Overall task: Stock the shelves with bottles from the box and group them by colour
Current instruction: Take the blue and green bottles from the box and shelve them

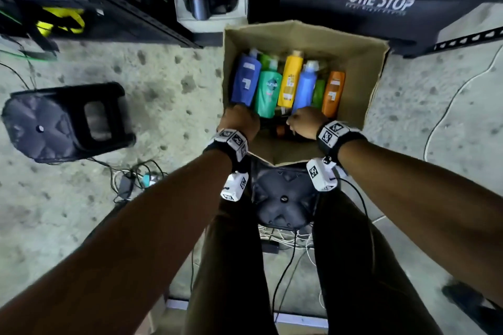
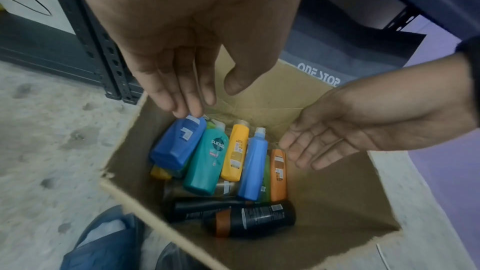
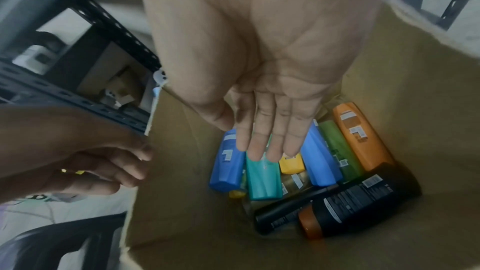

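An open cardboard box (image 1: 364, 84) stands on the floor and holds several bottles lying side by side: dark blue (image 1: 246, 80), teal (image 1: 269, 94), yellow (image 1: 291, 79), light blue (image 1: 306, 87), green (image 1: 318, 92) and orange (image 1: 333, 92). Two black bottles (image 2: 249, 219) lie across the near end. My left hand (image 1: 239, 117) hovers over the dark blue bottle (image 2: 179, 145) with straight fingers (image 2: 187, 108) just above its top, holding nothing. My right hand (image 1: 303, 119) is open above the bottles, palm showing (image 3: 259, 147), also empty.
Dark metal shelving (image 1: 122, 8) rises behind the box on the left. A black panel lettered "ONE STOP" (image 1: 381, 4) stands behind it. One black stool (image 1: 68, 122) sits left, another (image 1: 283, 196) between my legs. Cables (image 1: 136, 179) trail on the concrete floor.
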Motion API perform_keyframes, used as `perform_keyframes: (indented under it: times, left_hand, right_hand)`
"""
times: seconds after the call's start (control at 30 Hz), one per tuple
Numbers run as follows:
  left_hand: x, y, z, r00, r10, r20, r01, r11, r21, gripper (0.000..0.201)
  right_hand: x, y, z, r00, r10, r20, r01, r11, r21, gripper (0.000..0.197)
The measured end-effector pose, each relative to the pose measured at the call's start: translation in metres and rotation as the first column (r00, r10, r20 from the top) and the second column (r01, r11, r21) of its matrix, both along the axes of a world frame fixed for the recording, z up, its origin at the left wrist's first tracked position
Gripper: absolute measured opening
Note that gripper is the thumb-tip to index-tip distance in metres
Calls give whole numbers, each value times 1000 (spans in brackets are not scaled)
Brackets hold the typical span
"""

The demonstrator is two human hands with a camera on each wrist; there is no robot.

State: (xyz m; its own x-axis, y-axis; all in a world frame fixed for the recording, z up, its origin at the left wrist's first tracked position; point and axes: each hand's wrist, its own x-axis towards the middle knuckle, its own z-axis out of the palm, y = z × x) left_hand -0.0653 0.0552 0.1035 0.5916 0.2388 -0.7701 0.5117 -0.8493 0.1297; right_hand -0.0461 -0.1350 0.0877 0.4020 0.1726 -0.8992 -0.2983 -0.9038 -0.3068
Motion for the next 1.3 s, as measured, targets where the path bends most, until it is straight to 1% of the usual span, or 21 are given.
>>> perform_keyframes:
  times: [0.13,0.3,0.37,0.43,0.5,0.57,0.67,0.77,0.8,0.87,0.97,1.03,1.13,1.17,1.23,1.3]
  left_hand:
    - [30,-7,-63,997,-66,-44,66,998,8,48]
    - [67,-9,-131,999,30,-42,-29,999,36,55]
    - [77,-8,-157,998,60,-37,-59,998,15,55]
    - [83,-7,-182,997,73,-31,-73,997,0,57]
    - [85,-6,-203,997,68,-33,-68,998,10,60]
    - [85,-5,-221,996,79,-37,-80,997,-22,61]
    - [82,-3,-240,998,53,-15,-53,998,-15,61]
    - [79,-4,-256,998,53,-36,-52,999,4,72]
    - [78,-5,-260,998,54,-38,-53,998,18,72]
    - [77,-4,-268,999,25,-43,-25,1000,12,66]
    - [78,0,-278,998,27,-53,-30,999,-43,59]
    - [79,5,-284,997,46,-57,-49,996,-69,63]
    - [83,8,-287,998,48,-38,-52,994,-97,68]
    - [83,10,-291,998,55,-37,-59,993,-105,67]
    - [81,11,-295,998,29,-49,-34,994,-107,64]
    - [81,12,-296,997,56,-58,-62,991,-118,62]
  right_hand:
    - [16,-2,-63,1000,-11,13,11,1000,-14,42]
    - [31,4,-134,998,-53,42,54,998,-24,35]
    - [34,8,-161,986,-151,71,153,988,-18,32]
    - [38,13,-187,973,-205,107,206,979,9,28]
    - [41,18,-210,953,-268,139,265,963,39,44]
    - [44,22,-229,934,-314,169,304,949,85,61]
    - [49,26,-254,942,-270,198,248,960,130,81]
    - [59,30,-272,939,-279,202,249,955,162,95]
    - [63,31,-276,945,-263,195,236,960,154,100]
    - [70,32,-282,962,-215,168,194,972,134,111]
    - [79,34,-289,976,-161,146,149,985,84,125]
    - [80,38,-291,978,-149,146,144,989,44,126]
    - [75,44,-296,972,-154,176,151,988,33,118]
    - [70,45,-296,968,-161,191,162,987,12,121]
    - [59,49,-296,952,-171,253,192,980,-60,125]
    - [49,55,-294,921,-220,321,250,967,-56,120]
